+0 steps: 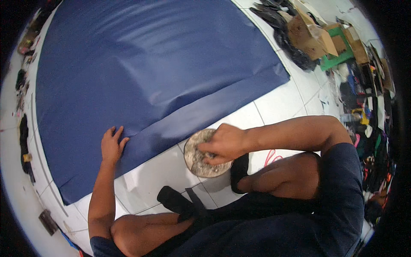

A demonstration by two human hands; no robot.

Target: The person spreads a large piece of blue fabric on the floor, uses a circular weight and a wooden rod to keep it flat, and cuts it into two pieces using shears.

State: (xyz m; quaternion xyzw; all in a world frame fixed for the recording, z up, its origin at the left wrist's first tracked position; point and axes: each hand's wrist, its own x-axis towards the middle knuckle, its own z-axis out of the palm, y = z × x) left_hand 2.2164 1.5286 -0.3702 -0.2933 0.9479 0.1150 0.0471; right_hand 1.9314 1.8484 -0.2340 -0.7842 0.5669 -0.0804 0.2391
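A large sheet of dark blue fabric (107,85) lies spread on the floor, with wrinkles and a folded strip along its near edge. My left hand (112,146) rests flat on the fabric near that edge, fingers spread and nothing in them. By the sheet's near edge is a round, shallow dish (195,162) with mottled grey and whitish contents too small to make out. Over this dish is my right hand (226,143), its fingers curled down into the contents. Whatever the fingertips pinch is hidden.
I sit on a white tiled floor (147,188) with my legs folded. At the far right are a cardboard box (304,36), black plastic (284,32) and a green frame (342,58). Mixed clutter lines the right side. A red cord (270,157) lies near my right knee.
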